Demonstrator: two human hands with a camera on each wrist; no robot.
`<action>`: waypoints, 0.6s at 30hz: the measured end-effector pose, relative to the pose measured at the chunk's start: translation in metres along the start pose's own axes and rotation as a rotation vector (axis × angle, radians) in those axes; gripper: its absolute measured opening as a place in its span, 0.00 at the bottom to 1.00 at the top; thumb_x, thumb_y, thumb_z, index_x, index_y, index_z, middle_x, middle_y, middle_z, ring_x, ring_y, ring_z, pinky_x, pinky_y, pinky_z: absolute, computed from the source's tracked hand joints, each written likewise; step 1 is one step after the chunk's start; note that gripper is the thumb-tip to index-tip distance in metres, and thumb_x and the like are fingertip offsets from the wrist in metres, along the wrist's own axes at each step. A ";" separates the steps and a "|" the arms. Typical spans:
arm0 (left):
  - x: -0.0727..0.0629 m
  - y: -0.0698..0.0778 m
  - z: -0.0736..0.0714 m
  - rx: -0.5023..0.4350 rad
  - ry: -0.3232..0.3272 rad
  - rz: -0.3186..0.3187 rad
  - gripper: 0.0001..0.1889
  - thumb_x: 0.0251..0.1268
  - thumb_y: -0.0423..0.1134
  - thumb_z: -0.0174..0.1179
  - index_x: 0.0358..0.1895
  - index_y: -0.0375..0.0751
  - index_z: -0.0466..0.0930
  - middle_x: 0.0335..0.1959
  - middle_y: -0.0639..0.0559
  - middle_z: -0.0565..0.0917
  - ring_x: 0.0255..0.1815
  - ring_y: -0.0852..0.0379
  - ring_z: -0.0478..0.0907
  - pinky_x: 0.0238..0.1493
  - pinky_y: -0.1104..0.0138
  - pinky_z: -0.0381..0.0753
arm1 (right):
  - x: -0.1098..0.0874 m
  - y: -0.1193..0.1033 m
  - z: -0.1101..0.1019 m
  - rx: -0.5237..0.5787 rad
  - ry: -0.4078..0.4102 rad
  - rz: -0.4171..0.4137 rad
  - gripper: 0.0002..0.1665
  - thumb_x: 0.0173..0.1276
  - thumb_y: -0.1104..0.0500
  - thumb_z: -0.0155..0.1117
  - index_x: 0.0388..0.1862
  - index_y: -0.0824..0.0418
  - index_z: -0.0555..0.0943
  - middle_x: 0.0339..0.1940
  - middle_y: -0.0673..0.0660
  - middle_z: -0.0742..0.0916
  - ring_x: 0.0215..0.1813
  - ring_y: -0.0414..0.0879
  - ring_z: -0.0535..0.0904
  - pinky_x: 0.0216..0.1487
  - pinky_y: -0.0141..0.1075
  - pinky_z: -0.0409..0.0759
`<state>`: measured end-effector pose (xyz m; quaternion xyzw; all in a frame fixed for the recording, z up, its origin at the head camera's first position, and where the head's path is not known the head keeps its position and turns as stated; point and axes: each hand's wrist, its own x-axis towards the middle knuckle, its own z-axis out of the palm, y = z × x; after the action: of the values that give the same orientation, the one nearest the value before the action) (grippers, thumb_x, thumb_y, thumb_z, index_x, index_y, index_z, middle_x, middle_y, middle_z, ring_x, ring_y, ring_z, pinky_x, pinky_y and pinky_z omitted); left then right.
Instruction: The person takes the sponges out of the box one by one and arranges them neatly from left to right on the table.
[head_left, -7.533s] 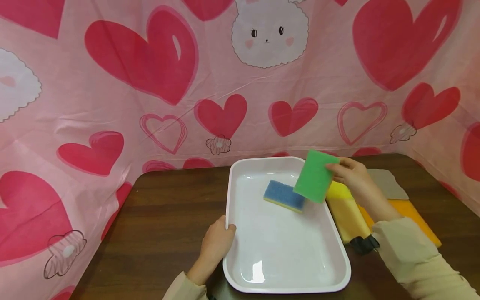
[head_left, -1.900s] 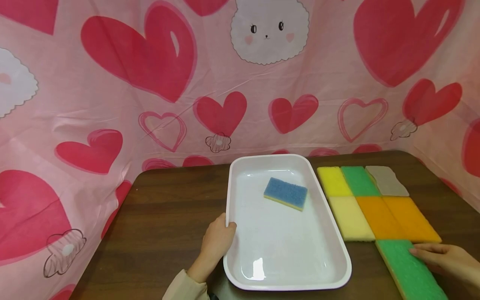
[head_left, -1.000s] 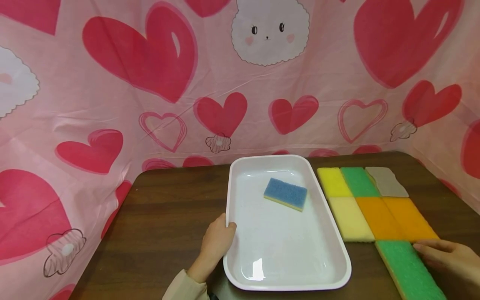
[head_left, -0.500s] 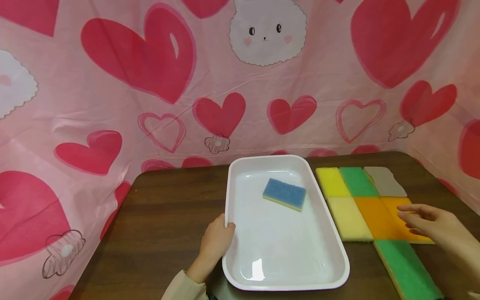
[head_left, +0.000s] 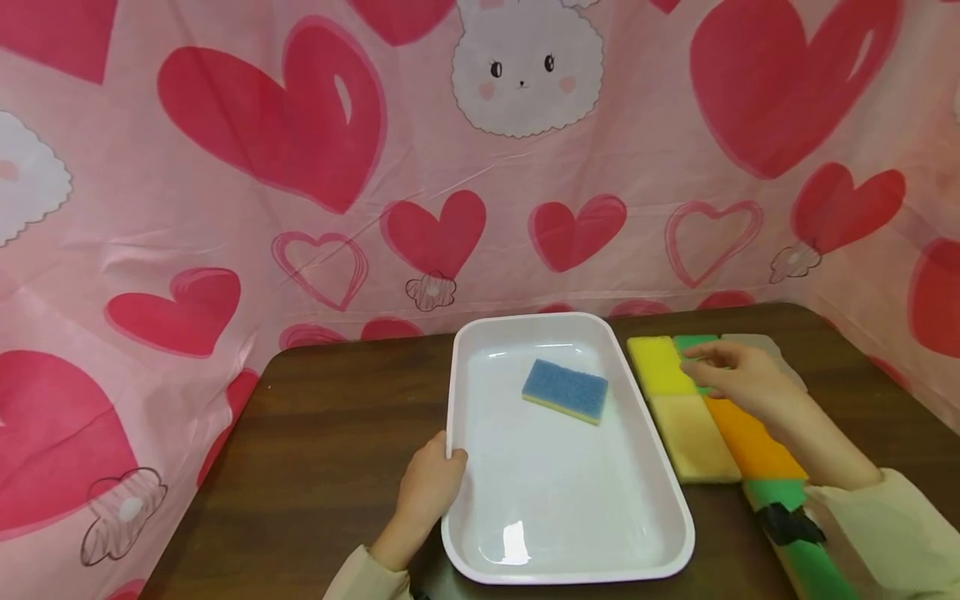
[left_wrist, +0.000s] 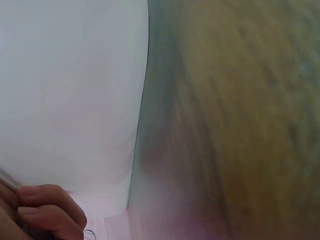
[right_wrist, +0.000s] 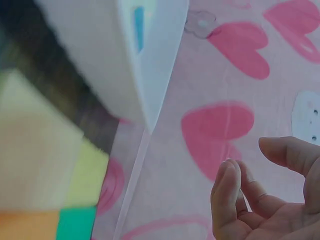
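My left hand [head_left: 431,483] grips the left rim of a white rectangular tray [head_left: 570,508], thumb over the edge; its curled fingertips [left_wrist: 50,215] show beneath in the left wrist view. Inside the tray lies a blue-topped sponge [head_left: 566,389], tilted. My right hand [head_left: 750,387] hovers over sponges laid edge to edge at the tray's right. Its thumb and fingers are apart with nothing between them, as the right wrist view shows. Nearest it are a bright yellow sponge [head_left: 660,365] and a partly hidden green sponge [head_left: 696,340].
A pale yellow sponge [head_left: 693,437], an orange sponge [head_left: 757,446] and a grey piece [head_left: 783,358] share the block. Below it lies a long green sponge [head_left: 817,575], partly under the right sleeve. A pink heart-patterned cloth [head_left: 322,167] hangs behind the dark wooden table [head_left: 330,442].
Earlier my right hand held a green sponge above the tray; that one now lies in the back row. It then left the long green sponge at front and moved back-left. The left hand stayed.
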<state>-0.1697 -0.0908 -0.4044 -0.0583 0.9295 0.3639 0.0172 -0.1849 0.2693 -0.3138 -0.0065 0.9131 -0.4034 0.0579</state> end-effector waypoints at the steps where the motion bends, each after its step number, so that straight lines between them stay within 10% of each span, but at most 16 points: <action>1: 0.000 0.000 0.000 -0.002 0.000 0.000 0.14 0.60 0.39 0.49 0.42 0.34 0.77 0.40 0.38 0.84 0.34 0.47 0.80 0.31 0.56 0.75 | 0.003 -0.005 0.004 0.016 -0.003 -0.008 0.32 0.74 0.51 0.48 0.64 0.76 0.66 0.60 0.77 0.73 0.50 0.59 0.79 0.49 0.46 0.82; 18: -0.001 0.000 0.000 0.004 0.001 0.001 0.15 0.60 0.40 0.49 0.43 0.34 0.78 0.40 0.38 0.85 0.33 0.48 0.79 0.30 0.57 0.74 | 0.052 -0.064 0.064 0.127 -0.052 0.121 0.31 0.71 0.54 0.53 0.65 0.74 0.65 0.60 0.73 0.75 0.58 0.63 0.75 0.60 0.47 0.76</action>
<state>-0.1691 -0.0905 -0.4039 -0.0578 0.9302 0.3620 0.0168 -0.2318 0.1766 -0.3146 0.0418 0.8827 -0.4558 0.1061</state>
